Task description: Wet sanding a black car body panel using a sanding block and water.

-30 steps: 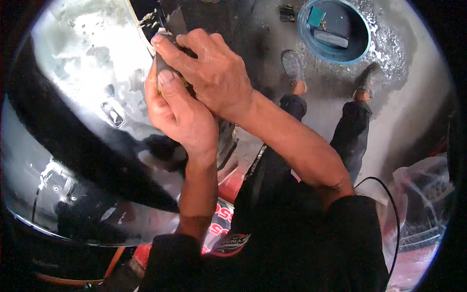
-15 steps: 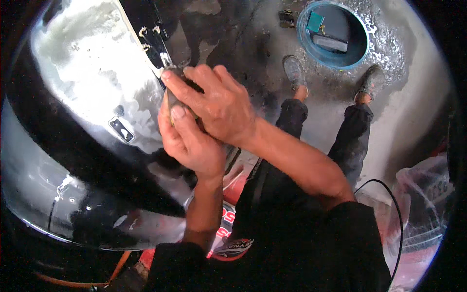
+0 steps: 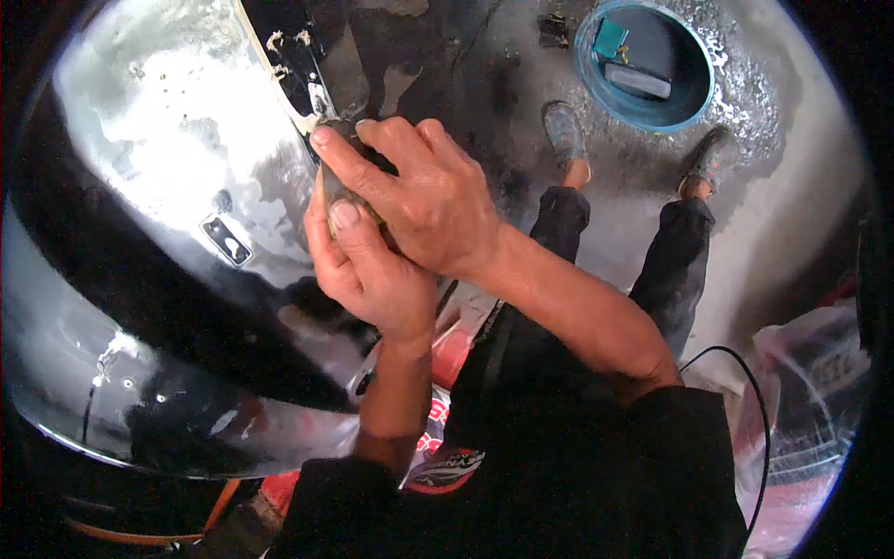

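Pinching thin dark piece (image 3: 334, 188) in left hand (image 3: 377, 275), beneath right hand (image 3: 433, 200) of undeterminable grip; visibly pointing far-left, with long axis partly hidden.

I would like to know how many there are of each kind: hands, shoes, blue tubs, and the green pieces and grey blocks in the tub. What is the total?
Hands: 2 (left hand, right hand)
Shoes: 2 (left shoe, right shoe)
Blue tub: 1
Green piece: 1
Grey block: 1
Total: 7
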A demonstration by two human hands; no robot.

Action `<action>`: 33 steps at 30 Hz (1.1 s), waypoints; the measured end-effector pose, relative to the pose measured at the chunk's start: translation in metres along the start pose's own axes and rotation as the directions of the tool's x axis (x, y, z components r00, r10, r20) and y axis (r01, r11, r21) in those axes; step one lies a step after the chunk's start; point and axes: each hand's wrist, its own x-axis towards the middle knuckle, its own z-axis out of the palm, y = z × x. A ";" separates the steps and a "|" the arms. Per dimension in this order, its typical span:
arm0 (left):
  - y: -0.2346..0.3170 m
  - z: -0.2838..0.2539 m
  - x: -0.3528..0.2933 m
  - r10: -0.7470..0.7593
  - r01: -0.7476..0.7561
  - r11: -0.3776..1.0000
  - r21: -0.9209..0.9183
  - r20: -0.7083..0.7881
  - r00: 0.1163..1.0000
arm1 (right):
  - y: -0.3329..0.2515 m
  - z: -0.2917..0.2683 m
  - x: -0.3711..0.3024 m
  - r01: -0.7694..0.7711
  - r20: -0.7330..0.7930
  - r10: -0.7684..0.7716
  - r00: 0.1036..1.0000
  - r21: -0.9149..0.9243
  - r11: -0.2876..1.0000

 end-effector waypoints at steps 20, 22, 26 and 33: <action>0.009 -0.002 0.002 -0.195 0.196 0.980 -0.043 0.029 0.980 | 0.009 -0.002 0.014 -0.003 0.022 0.004 1.000 -0.063 0.998; 0.002 0.003 0.001 -0.163 0.161 0.983 -0.088 -0.016 0.986 | 0.011 -0.001 0.011 0.028 0.020 -0.027 0.999 -0.049 0.998; 0.005 -0.003 0.008 -0.093 0.095 0.992 -0.081 0.033 0.995 | -0.004 -0.002 0.002 -0.005 0.057 0.010 0.998 -0.076 0.997; 0.007 0.002 0.003 -0.095 0.097 0.992 -0.086 0.030 0.995 | -0.001 -0.002 -0.003 -0.013 0.035 0.015 0.999 -0.047 0.999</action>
